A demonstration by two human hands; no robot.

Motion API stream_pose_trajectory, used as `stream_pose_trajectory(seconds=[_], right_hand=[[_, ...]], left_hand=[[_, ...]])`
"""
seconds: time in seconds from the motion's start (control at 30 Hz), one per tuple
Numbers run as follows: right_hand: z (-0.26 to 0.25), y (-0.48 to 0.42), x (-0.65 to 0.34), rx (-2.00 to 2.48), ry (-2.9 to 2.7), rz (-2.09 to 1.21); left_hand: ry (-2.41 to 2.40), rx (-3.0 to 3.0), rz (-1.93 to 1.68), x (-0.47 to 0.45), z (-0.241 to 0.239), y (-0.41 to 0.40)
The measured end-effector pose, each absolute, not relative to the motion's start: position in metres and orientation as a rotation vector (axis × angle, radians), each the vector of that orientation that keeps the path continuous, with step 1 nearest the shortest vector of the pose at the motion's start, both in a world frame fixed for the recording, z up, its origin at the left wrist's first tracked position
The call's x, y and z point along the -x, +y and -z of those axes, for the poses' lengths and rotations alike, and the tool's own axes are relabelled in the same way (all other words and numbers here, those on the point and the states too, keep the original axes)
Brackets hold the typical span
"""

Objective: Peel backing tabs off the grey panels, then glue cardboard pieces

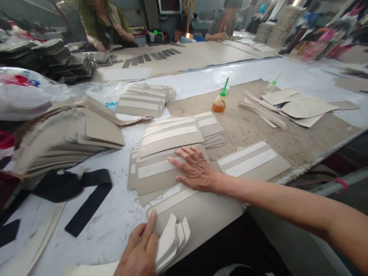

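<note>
My left hand (pixel 139 247) grips a bundle of cream strips (pixel 169 243). Its index finger points out and touches the left end of a white strip (pixel 169 204) on a beige panel (pixel 211 209) at the table's front edge. With fingers spread, my right hand (pixel 197 168) rests palm down over the near panels of a fanned pile (pixel 158 188), its wrist crossing above the front panel. Each of those panels carries white bands. To the right lies another panel with two white strips (pixel 253 159).
A bottle of amber liquid with a green nozzle (pixel 220 101) stands beyond the panels. At left are a thick stack of beige sheets (pixel 69 134) and a black strap (pixel 89 203). Loose cut pieces (pixel 299 105) lie at right. Two people work across the table.
</note>
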State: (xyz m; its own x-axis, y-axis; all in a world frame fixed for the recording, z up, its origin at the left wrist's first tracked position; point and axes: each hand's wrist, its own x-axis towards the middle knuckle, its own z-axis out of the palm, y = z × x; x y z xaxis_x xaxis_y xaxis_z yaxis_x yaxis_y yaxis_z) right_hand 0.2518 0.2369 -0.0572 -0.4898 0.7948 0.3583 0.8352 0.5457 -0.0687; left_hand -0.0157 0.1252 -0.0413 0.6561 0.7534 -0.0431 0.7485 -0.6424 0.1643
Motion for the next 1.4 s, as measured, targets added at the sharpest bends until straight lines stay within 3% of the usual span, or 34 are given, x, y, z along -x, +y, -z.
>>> stream_pose_trajectory(seconds=[0.2,0.4,0.6,0.7,0.87,0.97,1.4], right_hand=[[0.038,0.233,-0.226,1.246,-2.435,0.167],[0.056,0.231,-0.201,1.104,-2.529,0.107],[0.045,0.225,-0.203,1.078,-2.482,0.063],[0.019,0.208,-0.195,1.135,-2.331,-0.331],[-0.023,0.163,-0.170,1.130,-1.796,-1.544],[-0.031,0.145,-0.157,1.070,-1.492,-1.860],[-0.050,0.136,-0.171,1.221,-1.456,-1.691]], left_hand=[[1.381,-2.590,-0.078,0.003,0.031,0.117],[1.306,-2.348,-0.176,0.003,0.019,0.126],[1.484,-1.520,-0.489,0.023,-0.015,0.137],[1.370,-1.233,-0.621,0.028,-0.035,0.129],[1.130,-0.769,-0.726,0.013,-0.046,0.106],[1.093,-0.655,-0.692,0.000,-0.042,0.092],[0.968,-0.950,-0.414,-0.022,-0.026,0.064]])
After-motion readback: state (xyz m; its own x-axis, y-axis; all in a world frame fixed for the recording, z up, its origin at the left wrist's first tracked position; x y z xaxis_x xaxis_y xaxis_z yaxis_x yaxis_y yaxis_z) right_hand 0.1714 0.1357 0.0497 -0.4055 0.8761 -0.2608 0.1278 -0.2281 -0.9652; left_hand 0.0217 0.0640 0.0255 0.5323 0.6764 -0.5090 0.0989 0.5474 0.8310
